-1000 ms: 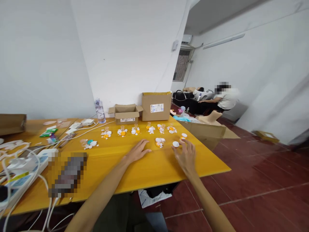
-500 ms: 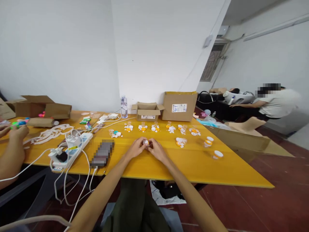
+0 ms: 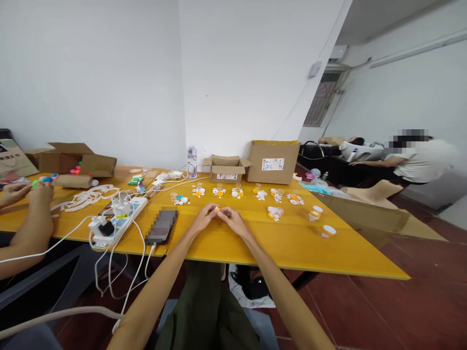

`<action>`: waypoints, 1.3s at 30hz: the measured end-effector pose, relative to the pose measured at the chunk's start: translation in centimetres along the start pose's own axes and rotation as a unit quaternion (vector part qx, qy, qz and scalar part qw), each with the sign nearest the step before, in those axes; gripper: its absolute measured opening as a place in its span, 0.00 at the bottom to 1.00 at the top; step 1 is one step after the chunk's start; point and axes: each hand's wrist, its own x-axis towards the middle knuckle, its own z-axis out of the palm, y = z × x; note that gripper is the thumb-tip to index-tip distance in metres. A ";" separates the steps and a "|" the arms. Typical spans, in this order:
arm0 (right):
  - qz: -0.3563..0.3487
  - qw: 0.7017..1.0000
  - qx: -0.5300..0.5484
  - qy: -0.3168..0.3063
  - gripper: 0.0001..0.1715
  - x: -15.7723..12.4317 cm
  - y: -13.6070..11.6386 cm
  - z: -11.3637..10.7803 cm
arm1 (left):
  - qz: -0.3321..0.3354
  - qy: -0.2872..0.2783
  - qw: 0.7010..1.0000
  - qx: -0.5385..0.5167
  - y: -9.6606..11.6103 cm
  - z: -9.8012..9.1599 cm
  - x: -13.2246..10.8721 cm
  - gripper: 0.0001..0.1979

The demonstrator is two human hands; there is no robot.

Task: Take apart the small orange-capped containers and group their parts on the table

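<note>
My left hand (image 3: 205, 217) and my right hand (image 3: 232, 220) meet above the yellow table (image 3: 292, 248), fingers closed around a small orange and white piece (image 3: 218, 210). Most of the piece is hidden by the fingers. Beyond the hands, several small groups of white and orange parts with clear cups (image 3: 238, 193) lie in a row. A group with a teal part (image 3: 180, 199) is to the left. On the right, another group (image 3: 274, 213) lies near two clear jars with orange and white lids, one farther back (image 3: 315, 213) and one nearer (image 3: 328, 231).
Left are a phone (image 3: 161, 226), a power strip (image 3: 122, 221) with cables, and a person's hands (image 3: 40, 190) with coloured pieces. Behind stand a bottle (image 3: 191, 161), an open box (image 3: 227, 170) and a larger carton (image 3: 273, 170). Another person (image 3: 416, 158) sits far right.
The view has shifted slightly left. Between my fingers an orange part now shows, where a white face showed before. Both hands have turned a little around the piece.
</note>
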 end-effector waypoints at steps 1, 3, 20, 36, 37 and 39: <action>0.001 1.000 0.006 0.001 0.14 0.0 0.0 0.0 | -0.003 0.000 1.000 0.000 -0.1 0.0 0.0 0.16; 0.000 1.000 0.006 0.004 0.13 -0.1 -0.1 0.1 | -0.008 0.002 1.000 0.008 -0.2 0.1 0.0 0.15; -0.030 0.999 0.014 0.037 0.14 0.1 0.0 0.7 | -0.044 0.034 0.998 0.010 -0.1 -0.2 0.2 0.16; -0.021 0.999 0.041 0.019 0.17 0.0 -0.3 0.8 | -0.036 0.032 0.999 0.024 0.0 -0.2 0.2 0.17; -0.015 0.999 0.040 0.014 0.16 0.0 -0.4 0.9 | -0.036 0.032 0.999 0.023 0.0 -0.2 0.2 0.17; -0.019 0.999 0.034 0.012 0.15 0.0 -0.4 0.8 | -0.032 0.028 0.999 0.015 0.2 -0.2 0.2 0.17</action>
